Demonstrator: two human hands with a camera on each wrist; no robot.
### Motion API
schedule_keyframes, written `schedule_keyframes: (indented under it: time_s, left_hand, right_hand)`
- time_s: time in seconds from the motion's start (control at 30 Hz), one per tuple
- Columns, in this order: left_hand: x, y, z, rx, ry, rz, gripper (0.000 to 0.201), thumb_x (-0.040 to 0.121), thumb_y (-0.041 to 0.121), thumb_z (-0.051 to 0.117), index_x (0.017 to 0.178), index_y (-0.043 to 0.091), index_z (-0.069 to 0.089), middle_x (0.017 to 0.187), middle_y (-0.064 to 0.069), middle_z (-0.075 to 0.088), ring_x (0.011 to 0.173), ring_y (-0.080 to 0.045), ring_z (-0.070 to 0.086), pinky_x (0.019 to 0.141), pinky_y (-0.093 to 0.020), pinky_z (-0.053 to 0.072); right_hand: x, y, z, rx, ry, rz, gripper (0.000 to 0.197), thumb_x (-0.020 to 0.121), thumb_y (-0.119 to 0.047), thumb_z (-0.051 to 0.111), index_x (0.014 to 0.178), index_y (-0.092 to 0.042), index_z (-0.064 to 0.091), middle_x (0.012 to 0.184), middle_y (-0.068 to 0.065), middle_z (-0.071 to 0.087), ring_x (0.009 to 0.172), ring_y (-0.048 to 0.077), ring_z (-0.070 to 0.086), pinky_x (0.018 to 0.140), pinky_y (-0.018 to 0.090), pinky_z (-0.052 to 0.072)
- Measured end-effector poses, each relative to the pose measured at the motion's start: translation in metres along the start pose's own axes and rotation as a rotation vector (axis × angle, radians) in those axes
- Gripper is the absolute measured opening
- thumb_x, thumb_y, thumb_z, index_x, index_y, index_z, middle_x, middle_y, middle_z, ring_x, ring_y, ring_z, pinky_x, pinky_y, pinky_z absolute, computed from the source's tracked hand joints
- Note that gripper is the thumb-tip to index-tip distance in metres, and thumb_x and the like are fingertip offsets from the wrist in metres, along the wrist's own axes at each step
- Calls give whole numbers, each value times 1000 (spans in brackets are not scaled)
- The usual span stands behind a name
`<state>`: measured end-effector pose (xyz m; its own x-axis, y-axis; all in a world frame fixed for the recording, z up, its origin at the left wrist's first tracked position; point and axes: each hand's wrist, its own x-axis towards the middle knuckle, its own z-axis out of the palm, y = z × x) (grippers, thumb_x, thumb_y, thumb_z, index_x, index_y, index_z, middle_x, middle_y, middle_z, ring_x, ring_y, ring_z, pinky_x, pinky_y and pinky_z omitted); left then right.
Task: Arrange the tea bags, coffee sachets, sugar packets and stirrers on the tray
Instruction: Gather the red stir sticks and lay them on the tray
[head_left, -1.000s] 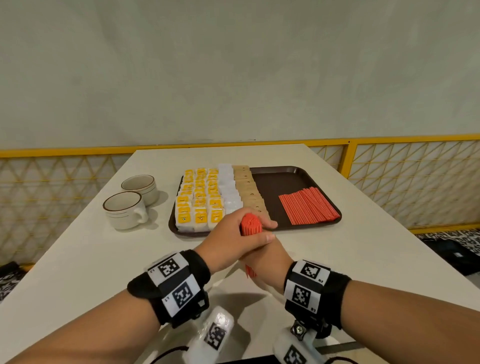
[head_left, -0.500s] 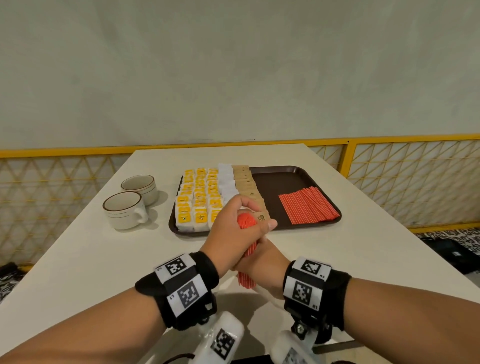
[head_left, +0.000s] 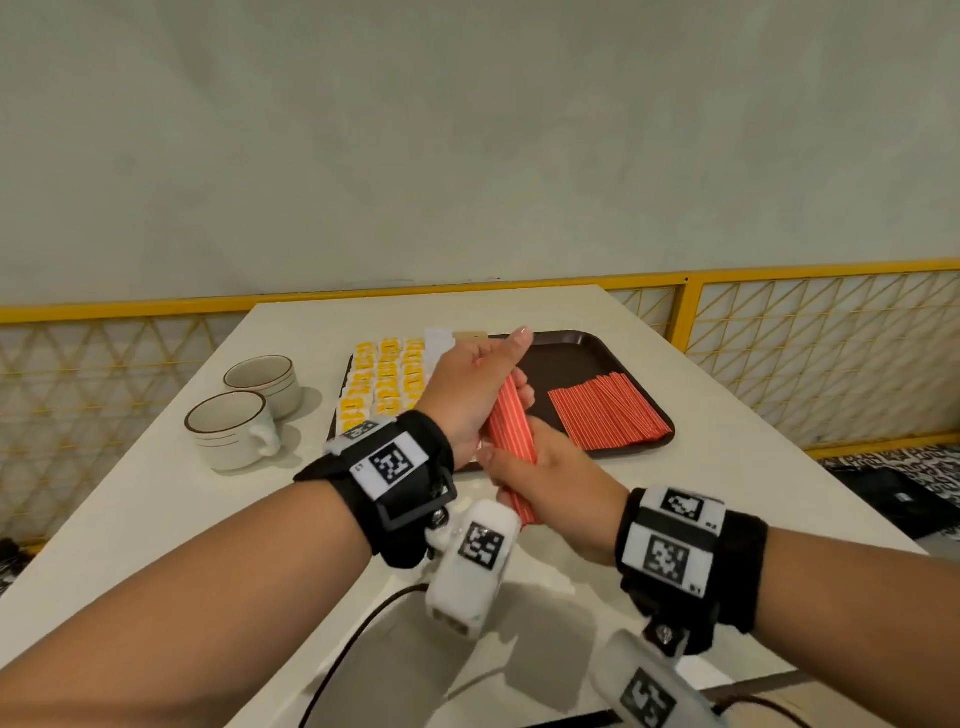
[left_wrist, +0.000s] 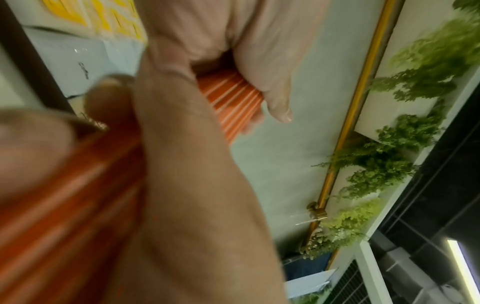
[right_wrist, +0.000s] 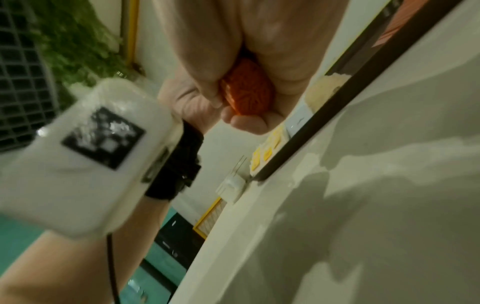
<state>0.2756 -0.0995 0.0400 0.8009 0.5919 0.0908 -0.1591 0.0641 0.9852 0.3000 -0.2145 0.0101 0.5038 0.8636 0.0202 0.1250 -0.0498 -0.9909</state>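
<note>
A bundle of red white-striped stirrers (head_left: 511, 431) is held tilted over the front edge of the dark brown tray (head_left: 587, 345). My left hand (head_left: 493, 371) grips its upper part, thumb stretched up. My right hand (head_left: 543, 470) grips its lower part. The right wrist view shows the bundle's end (right_wrist: 246, 90) inside curled fingers (right_wrist: 207, 67). In the left wrist view the stirrers (left_wrist: 231, 102) lie under my thumb. More stirrers (head_left: 608, 410) lie flat on the tray's right side. Yellow sachets (head_left: 384, 374), white packets (head_left: 439, 338) and brown packets (head_left: 470, 335) fill rows on its left side.
Two white cups (head_left: 234, 431) (head_left: 265, 379) with brown rims stand left of the tray on the white table (head_left: 156, 509). A yellow lattice railing (head_left: 810, 353) runs behind and to the right. A cable (head_left: 353, 649) trails over the near table edge.
Both hands have carried the bundle forward to the tray's front edge. The bundle went from upright to tilted, and my left hand moved from capping its top to holding its side.
</note>
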Motion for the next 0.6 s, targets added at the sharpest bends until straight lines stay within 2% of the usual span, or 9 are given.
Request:
schedule_keyframes:
  time_s: [0.07, 0.1, 0.17, 0.23, 0.27, 0.33, 0.4, 0.5, 0.6]
  left_hand:
    - [10, -6, 12, 21, -59, -43, 20, 92, 33, 58, 94, 13, 57, 75, -5, 66, 69, -16, 66, 71, -33, 57]
    - [13, -11, 17, 18, -96, -79, 18, 93, 32, 58, 97, 14, 56, 80, -6, 68, 69, -16, 67, 69, -33, 57]
    - [20, -23, 30, 33, -181, -161, 18, 95, 27, 56, 95, 10, 56, 74, -6, 66, 53, -13, 63, 54, -28, 51]
    - [27, -34, 43, 52, -213, -250, 17, 97, 21, 53, 92, 5, 57, 67, -8, 60, 43, -13, 57, 49, -26, 48]
    - [32, -38, 48, 44, -210, -303, 18, 97, 19, 53, 92, 2, 58, 70, -12, 60, 48, -17, 60, 52, -29, 51]
    - [45, -43, 59, 45, -200, -409, 20, 95, 16, 55, 98, -4, 59, 87, -24, 61, 73, -35, 66, 71, -45, 57]
    - [59, -45, 65, 55, -171, -472, 16, 96, 12, 54, 94, -4, 56, 89, -24, 59, 82, -39, 63, 76, -53, 53]
    - [84, -48, 69, 196, -135, -471, 17, 95, 8, 51, 78, 5, 51, 77, -14, 55, 69, -26, 59, 66, -39, 53]
    - [105, -51, 66, 310, -108, -466, 20, 94, 7, 50, 73, 8, 48, 69, -10, 50, 58, -23, 50, 62, -36, 49]
  right_hand:
    - [7, -7, -18, 20, 6, 53, 12, 97, -11, 50, 108, -14, 46, 72, 3, 47, 50, 10, 48, 50, 26, 45]
    - [12, -9, -29, 22, 13, 81, 13, 97, -9, 48, 108, -15, 46, 72, 4, 48, 50, 11, 48, 51, 27, 45]
    - [25, -10, -52, 29, 43, 163, 14, 97, -7, 45, 108, -13, 49, 69, 6, 48, 49, 12, 47, 49, 26, 44]
    - [39, -5, -75, 12, 67, 271, 11, 96, -4, 44, 102, -7, 53, 66, 9, 49, 47, 13, 47, 47, 25, 43]
    - [46, -1, -85, -19, 61, 319, 10, 95, -3, 45, 98, -5, 54, 65, 11, 49, 47, 14, 47, 46, 25, 43]
    - [61, 7, -101, -156, 34, 386, 10, 94, -3, 47, 89, -4, 55, 66, 12, 51, 46, 15, 49, 45, 26, 43]
    - [76, 12, -113, -299, -4, 406, 18, 95, -5, 47, 79, -7, 53, 65, 8, 51, 46, 13, 50, 44, 24, 42]
    - [101, 15, -124, -374, -29, 409, 19, 94, -10, 51, 76, -11, 53, 67, 6, 52, 53, 14, 50, 47, 24, 42]
    - [120, 15, -125, -454, -32, 438, 10, 92, -12, 55, 87, -6, 61, 84, 15, 60, 73, 26, 61, 67, 35, 53]
